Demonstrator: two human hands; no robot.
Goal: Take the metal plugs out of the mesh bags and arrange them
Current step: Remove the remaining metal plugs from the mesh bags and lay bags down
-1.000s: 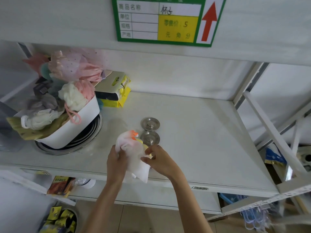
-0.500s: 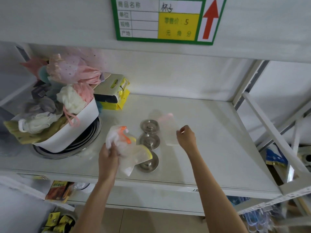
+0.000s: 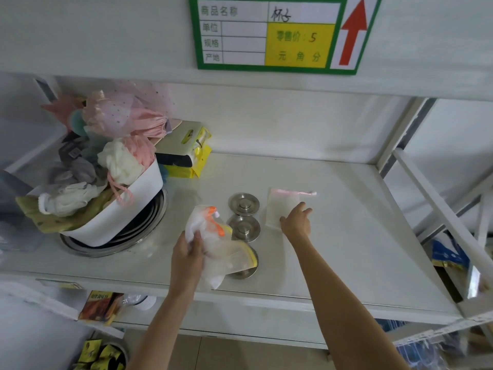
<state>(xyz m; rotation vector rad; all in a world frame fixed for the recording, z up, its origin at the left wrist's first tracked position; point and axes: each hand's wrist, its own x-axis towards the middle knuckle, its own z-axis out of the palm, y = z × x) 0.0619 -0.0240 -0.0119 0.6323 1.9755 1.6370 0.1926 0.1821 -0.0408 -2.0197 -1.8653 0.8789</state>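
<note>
Three round metal plugs lie in a row on the white shelf [image 3: 346, 249]: a far plug [image 3: 243, 204], a middle plug [image 3: 244, 228] and a near plug [image 3: 246, 272], which is partly covered by bags. My left hand [image 3: 188, 252] grips a bunch of white mesh bags [image 3: 213, 244] with orange and yellow drawstrings, just left of the plugs. An empty flat mesh bag with a pink drawstring [image 3: 285, 202] lies right of the plugs. My right hand [image 3: 296, 221] rests on its near corner, fingers spread.
A white tub [image 3: 128, 209] heaped with cloth and mesh pouches sits tilted on stacked metal rings at the left. Yellow packets [image 3: 190, 156] lie behind it. A green price sign [image 3: 274, 33] hangs on the shelf above. Shelf uprights rise at the right.
My right hand pulled one bag away from the bunch and laid it flat to the right of the plugs. A third plug now lies at the near end of the row.
</note>
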